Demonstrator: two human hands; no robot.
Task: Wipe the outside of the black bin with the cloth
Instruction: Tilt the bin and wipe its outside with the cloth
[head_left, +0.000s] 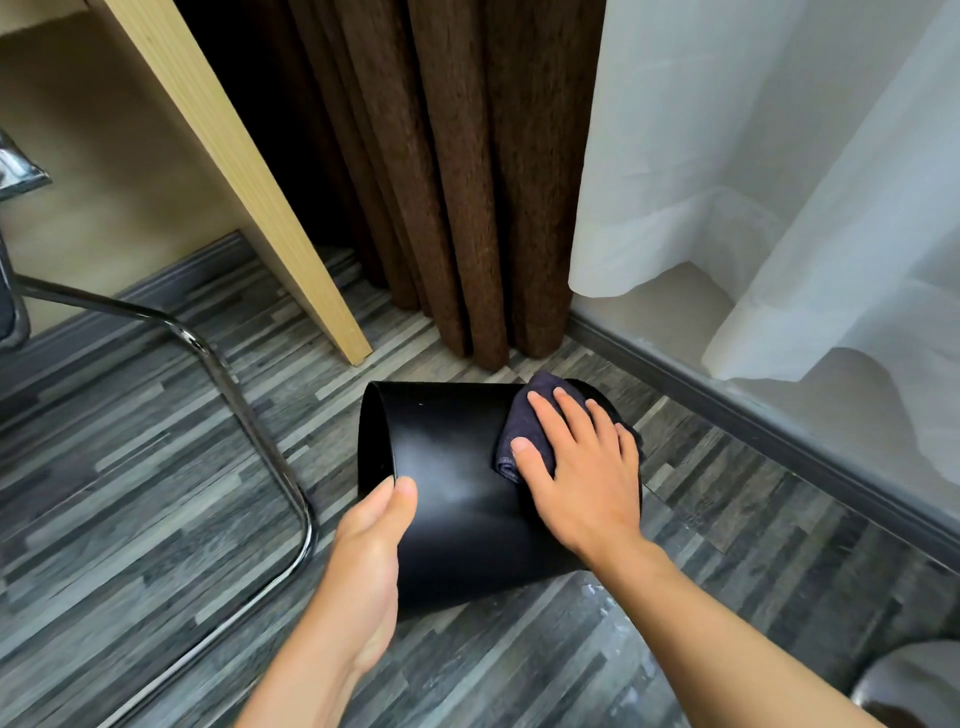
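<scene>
While the black bin (462, 499) lies tipped on its side on the grey wood-pattern floor (156, 467), its open mouth faces left and its glossy curved wall faces up toward the camera. It sits in the middle of the view, near the foot of the curtains. A folded dark cloth (524, 431) rests on the far right part of that wall, pressed flat under the right hand (576, 467) — fingers spread and extended, palm down, so the grip here is a flat press on the cloth rather than a pinch. The thumb lies on the cloth's near-left edge. The left hand (374, 525) holds the bin at the rim of its mouth, thumb on the outer wall and the fingers curled out of sight behind the edge; its grip is closed on the rim. Both forearms reach in from the near edge of the view.

Just beyond the bin, heavy brown curtains (457, 182) hang to the floor, and to their right a sheer white curtain (727, 182) falls over a pale wall with a dark skirting board (779, 436) along its base. To the far left a light wooden desk panel (244, 182) slants down to the floor — beside it a chrome chair frame (249, 415) curves across the boards, well apart from the bin.
</scene>
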